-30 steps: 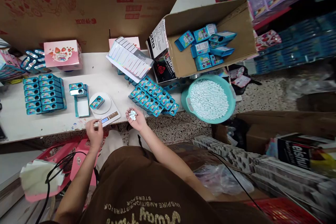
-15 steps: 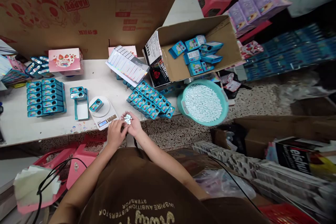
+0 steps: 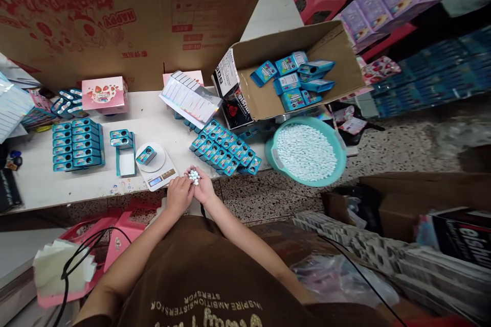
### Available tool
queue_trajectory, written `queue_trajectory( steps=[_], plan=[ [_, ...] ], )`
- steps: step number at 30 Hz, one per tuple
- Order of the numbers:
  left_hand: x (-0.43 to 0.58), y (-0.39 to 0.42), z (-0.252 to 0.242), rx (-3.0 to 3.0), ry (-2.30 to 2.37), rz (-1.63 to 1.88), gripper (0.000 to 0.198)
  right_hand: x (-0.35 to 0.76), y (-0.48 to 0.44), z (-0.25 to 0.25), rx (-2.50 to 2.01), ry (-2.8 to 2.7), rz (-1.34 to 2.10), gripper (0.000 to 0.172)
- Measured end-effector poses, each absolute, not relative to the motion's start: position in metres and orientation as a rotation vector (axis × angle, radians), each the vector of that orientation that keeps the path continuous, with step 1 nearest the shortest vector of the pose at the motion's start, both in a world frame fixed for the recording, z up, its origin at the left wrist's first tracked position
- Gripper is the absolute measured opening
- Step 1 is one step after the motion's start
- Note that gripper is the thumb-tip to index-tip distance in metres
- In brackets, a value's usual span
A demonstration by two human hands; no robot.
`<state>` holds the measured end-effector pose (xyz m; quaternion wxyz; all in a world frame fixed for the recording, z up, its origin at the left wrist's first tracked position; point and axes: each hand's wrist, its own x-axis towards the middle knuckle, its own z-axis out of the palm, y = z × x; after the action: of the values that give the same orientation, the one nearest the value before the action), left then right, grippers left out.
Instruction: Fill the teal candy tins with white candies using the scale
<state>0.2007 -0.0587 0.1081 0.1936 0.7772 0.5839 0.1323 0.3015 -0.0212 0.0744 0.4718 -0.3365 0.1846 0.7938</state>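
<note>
My right hand [image 3: 205,187] is cupped palm-up at the table's front edge, holding a small heap of white tablets [image 3: 194,176]. My left hand [image 3: 178,195] presses against it, fingers reaching into the heap. Just left of both hands stands a white kitchen scale [image 3: 161,172] with a small blue tin [image 3: 146,155] on its round platform. A slanted block of open blue tins [image 3: 226,147] lies to the right of the hands.
A teal basin of white tablets [image 3: 306,151] sits right of the table. Behind it is an open cardboard box [image 3: 264,97] holding blue packs. Stacked blue tins [image 3: 76,144], a teal tray [image 3: 126,161], a pink box [image 3: 104,94] and a label sheet [image 3: 190,96] lie on the white table [image 3: 57,186].
My left hand left the scale's front edge and moved right to meet my right hand at the tablets. The view shifted slightly.
</note>
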Motion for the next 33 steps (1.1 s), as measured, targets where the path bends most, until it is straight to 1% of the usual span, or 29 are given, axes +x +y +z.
queue_trajectory(
  steps=[4, 6, 10, 13, 15, 18, 20, 25, 29, 31, 33],
  plan=[
    [0.198, -0.058, 0.106, 2.135, 1.584, 0.558, 0.014, 0.303, -0.020, 0.073, -0.821, 0.497, 1.924, 0.022],
    [0.187, -0.052, 0.105, 2.069, 1.634, 0.671, 0.016, 0.305, -0.019, 0.071, -0.825, 0.538, 1.891, 0.022],
    [0.143, -0.021, 0.097, 1.899, 2.015, 0.785, 0.020, 0.307, -0.022, 0.068, -0.842, 0.578, 1.848, 0.021],
    [0.108, 0.008, 0.088, 1.801, 2.311, 0.755, 0.024, 0.306, -0.023, 0.067, -0.858, 0.591, 1.840, 0.021],
    [0.093, 0.023, 0.082, 1.780, 2.397, 0.685, 0.024, 0.305, -0.023, 0.067, -0.867, 0.597, 1.840, 0.023],
    [0.082, 0.033, 0.077, 1.847, 2.352, 0.550, 0.023, 0.303, -0.022, 0.069, -0.878, 0.594, 1.844, 0.025],
    [0.079, 0.032, 0.077, 1.882, 2.342, 0.534, 0.023, 0.302, -0.021, 0.070, -0.879, 0.586, 1.848, 0.025],
    [0.078, 0.005, 0.086, 1.800, 2.376, 0.772, 0.026, 0.301, -0.020, 0.072, -0.890, 0.580, 1.863, 0.023],
    [0.106, -0.031, 0.101, 1.851, 2.055, 0.841, 0.018, 0.297, -0.019, 0.070, -0.897, 0.581, 1.871, 0.024],
    [0.130, -0.046, 0.106, 1.891, 1.856, 0.788, 0.014, 0.293, -0.019, 0.069, -0.885, 0.567, 1.893, 0.021],
    [0.153, -0.056, 0.109, 1.921, 1.716, 0.696, 0.015, 0.290, -0.019, 0.067, -0.864, 0.551, 1.923, 0.019]
  ],
)
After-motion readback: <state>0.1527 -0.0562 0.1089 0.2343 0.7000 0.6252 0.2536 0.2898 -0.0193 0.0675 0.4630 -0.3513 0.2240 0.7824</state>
